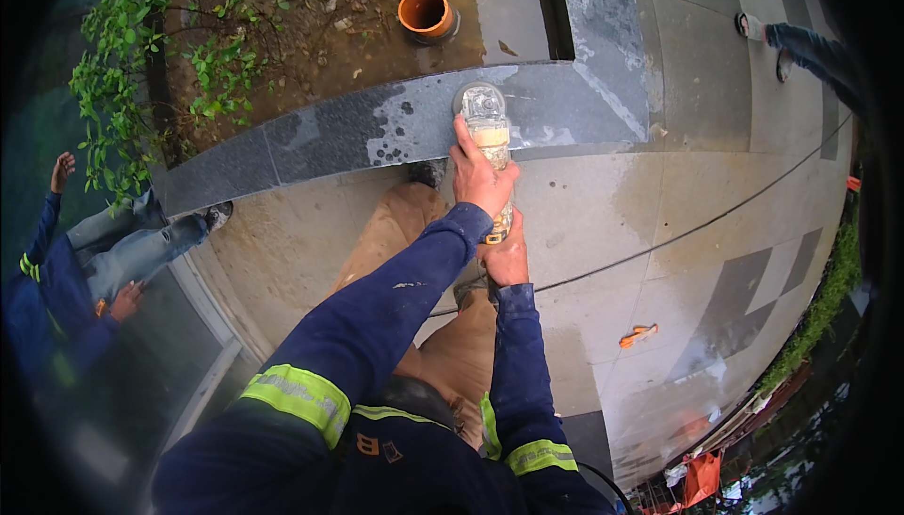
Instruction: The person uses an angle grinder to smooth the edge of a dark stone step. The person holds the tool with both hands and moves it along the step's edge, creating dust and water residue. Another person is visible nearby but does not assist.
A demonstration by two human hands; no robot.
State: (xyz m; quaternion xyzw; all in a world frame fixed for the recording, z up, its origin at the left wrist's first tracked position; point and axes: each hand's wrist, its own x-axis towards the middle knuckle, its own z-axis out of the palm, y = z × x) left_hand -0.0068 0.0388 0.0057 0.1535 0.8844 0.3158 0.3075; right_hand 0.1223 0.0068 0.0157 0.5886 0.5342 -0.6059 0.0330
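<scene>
Both my hands are closed around a dusty, grime-covered angle grinder (493, 141). My left hand (480, 176) wraps its front body just behind the head, and my right hand (507, 253) grips the rear end. The grinder's round head rests on or just over the dark grey stone coping (348, 129) of a planter; contact with the stone cannot be made out. Wet, pale patches and dark spots mark the stone left of the tool. Below the coping, my knees in tan trousers (391, 223) are bent close to its edge.
Muddy water (490, 7) and an orange pipe (425, 13) lie beyond the coping, with leafy branches (118, 82) at left. A black cable (702, 226) crosses the paving. Orange gloves (638, 335) lie at right. One person's jeans (151, 244) show at left, another's legs (815, 49) upper right.
</scene>
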